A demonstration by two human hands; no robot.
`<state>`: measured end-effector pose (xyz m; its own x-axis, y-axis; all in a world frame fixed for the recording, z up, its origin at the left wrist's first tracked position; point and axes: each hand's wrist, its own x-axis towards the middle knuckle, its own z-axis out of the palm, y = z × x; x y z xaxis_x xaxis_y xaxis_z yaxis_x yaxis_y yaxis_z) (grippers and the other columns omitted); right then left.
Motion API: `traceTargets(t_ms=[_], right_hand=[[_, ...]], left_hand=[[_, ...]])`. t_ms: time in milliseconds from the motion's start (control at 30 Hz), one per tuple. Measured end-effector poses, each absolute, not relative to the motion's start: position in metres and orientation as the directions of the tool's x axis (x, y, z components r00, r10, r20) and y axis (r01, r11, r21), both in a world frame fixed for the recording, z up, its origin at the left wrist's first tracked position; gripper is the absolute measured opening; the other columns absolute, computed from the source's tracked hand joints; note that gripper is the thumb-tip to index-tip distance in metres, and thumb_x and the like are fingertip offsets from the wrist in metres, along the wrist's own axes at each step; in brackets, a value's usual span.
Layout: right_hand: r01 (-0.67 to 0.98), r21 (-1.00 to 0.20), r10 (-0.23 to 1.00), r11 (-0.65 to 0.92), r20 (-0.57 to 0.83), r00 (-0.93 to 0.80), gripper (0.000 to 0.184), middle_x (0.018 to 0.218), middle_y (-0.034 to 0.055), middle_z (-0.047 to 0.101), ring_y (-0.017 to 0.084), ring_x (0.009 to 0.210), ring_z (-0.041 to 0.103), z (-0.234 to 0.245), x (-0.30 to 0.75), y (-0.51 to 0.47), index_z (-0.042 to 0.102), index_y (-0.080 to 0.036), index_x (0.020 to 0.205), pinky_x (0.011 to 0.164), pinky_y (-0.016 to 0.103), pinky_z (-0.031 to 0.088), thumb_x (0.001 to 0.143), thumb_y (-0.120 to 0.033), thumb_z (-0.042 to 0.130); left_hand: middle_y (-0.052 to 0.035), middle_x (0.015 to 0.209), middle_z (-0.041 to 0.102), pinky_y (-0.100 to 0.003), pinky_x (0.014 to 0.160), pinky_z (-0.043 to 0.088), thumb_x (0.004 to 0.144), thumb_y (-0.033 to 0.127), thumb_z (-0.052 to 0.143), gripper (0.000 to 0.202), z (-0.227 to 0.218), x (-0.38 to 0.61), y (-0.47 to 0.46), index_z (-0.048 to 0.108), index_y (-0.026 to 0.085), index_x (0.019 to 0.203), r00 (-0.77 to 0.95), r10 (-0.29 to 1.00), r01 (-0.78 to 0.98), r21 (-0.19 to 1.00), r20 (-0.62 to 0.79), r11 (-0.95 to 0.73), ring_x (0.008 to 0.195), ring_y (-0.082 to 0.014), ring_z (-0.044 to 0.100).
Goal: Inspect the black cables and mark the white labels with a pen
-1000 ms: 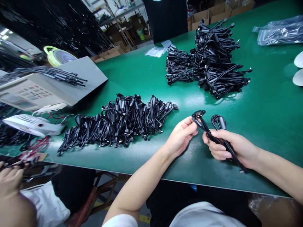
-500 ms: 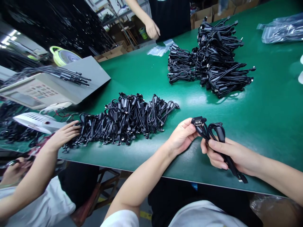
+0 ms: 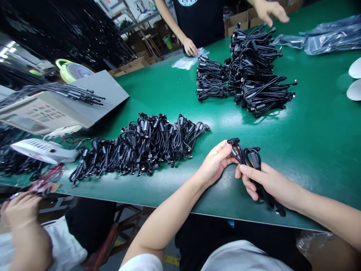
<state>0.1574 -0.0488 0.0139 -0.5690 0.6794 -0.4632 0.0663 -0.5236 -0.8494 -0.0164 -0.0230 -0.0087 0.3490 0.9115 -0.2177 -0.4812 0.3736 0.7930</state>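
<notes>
Both of my hands hold one folded black cable [image 3: 248, 158] just above the green table [image 3: 310, 150], near its front edge. My left hand [image 3: 216, 162] pinches the cable near its flat connector end. My right hand [image 3: 266, 182] is wrapped round the cable's doubled strands, whose other ends stick out below my palm. A long heap of loose black cables [image 3: 141, 145] lies to the left of my left hand.
A taller stack of bundled cables [image 3: 248, 71] sits at the far middle. A person across the table touches clear bags [image 3: 187, 60] and reaches over the stack. Plastic-wrapped goods [image 3: 329, 37] lie far right. A grey tester [image 3: 56, 105] and white fan [image 3: 42, 150] stand left, by a co-worker's hands [image 3: 19, 207].
My hands have drawn closer together, folding the cable tighter. The co-worker's hand left the loose heap and dropped back. The person opposite has reached onto the table.
</notes>
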Motion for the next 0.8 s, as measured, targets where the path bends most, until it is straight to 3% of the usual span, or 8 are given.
traceTargets(t_ms=[133,200,333,467,567,700,800], right_hand=[[0.02,-0.813,0.627,-0.583,-0.464,-0.626,0.043,0.075,0.0035,0.064,0.016,0.064,0.061,0.014,0.158,-0.049,0.062,-0.016,0.091,0.064,0.029,0.047,0.091,-0.058,0.058],[0.057,-0.842,0.647,-0.536,-0.453,-0.613,0.047,0.087,0.0066,0.066,0.018,0.075,0.061,0.011,0.16,-0.047,0.067,-0.016,0.093,0.069,0.031,0.047,0.09,-0.062,0.058],[0.131,-0.914,0.765,-0.384,-0.394,-0.51,0.046,0.072,0.0019,0.057,0.015,0.064,0.049,0.005,0.163,-0.038,0.071,-0.018,0.084,0.06,0.028,0.038,0.089,-0.062,0.061],[-0.042,-0.916,0.855,-0.398,-0.354,-0.379,0.04,0.06,-0.003,0.05,0.012,0.055,0.044,0.005,0.164,-0.03,0.065,-0.018,0.078,0.055,0.026,0.035,0.084,-0.058,0.069],[-0.064,-0.913,0.852,-0.403,-0.348,-0.391,0.039,0.066,-0.0022,0.054,0.012,0.059,0.051,0.008,0.165,-0.028,0.063,-0.018,0.076,0.055,0.025,0.038,0.083,-0.055,0.072],[-0.098,-0.933,0.882,-0.348,-0.29,-0.371,0.034,0.08,0.0016,0.062,0.015,0.07,0.059,0.011,0.166,-0.028,0.067,-0.017,0.084,0.062,0.027,0.046,0.084,-0.051,0.072],[-0.14,-0.958,0.932,-0.252,-0.201,-0.301,0.028,0.083,0.0019,0.065,0.016,0.074,0.06,0.013,0.169,-0.025,0.07,-0.017,0.089,0.071,0.029,0.049,0.087,-0.046,0.069]], left_hand=[[-0.0025,0.085,0.063,-0.021,0.07,0.051,0.086,0.042,0.07,0.031,-0.008,-0.018,-0.022,0.06,0.013,0.087,0.345,0.898,-0.449,0.793,-0.272,0.412,0.072,-0.0092,0.061],[-0.0026,0.083,0.062,-0.021,0.066,0.05,0.087,0.044,0.069,0.032,-0.008,-0.018,-0.022,0.06,0.013,0.085,0.359,0.887,-0.401,0.809,-0.292,0.429,0.069,-0.0091,0.06],[-0.001,0.079,0.061,-0.023,0.066,0.049,0.089,0.048,0.065,0.034,-0.006,-0.015,-0.027,0.06,0.014,0.094,0.411,0.885,-0.341,0.863,-0.221,0.373,0.063,-0.0085,0.057],[-0.0036,0.103,0.062,-0.027,0.091,0.048,0.081,0.042,0.078,0.047,-0.004,-0.012,-0.031,0.056,0.018,0.115,0.352,0.923,-0.324,0.904,-0.157,0.278,0.09,-0.012,0.061],[-0.0055,0.12,0.059,-0.03,0.098,0.046,0.077,0.031,0.082,0.051,-0.003,-0.014,-0.032,0.053,0.02,0.117,0.328,0.929,-0.285,0.92,-0.171,0.27,0.105,-0.0146,0.059],[-0.0036,0.108,0.062,-0.029,0.091,0.048,0.076,0.028,0.082,0.042,-0.001,-0.018,-0.031,0.053,0.018,0.105,0.277,0.935,-0.311,0.9,-0.22,0.304,0.097,-0.0128,0.062],[-0.0004,0.095,0.061,-0.025,0.08,0.049,0.072,0.024,0.085,0.042,0.003,-0.017,-0.033,0.054,0.018,0.099,0.432,0.867,-0.205,0.909,-0.249,0.363,0.082,-0.0094,0.059]])
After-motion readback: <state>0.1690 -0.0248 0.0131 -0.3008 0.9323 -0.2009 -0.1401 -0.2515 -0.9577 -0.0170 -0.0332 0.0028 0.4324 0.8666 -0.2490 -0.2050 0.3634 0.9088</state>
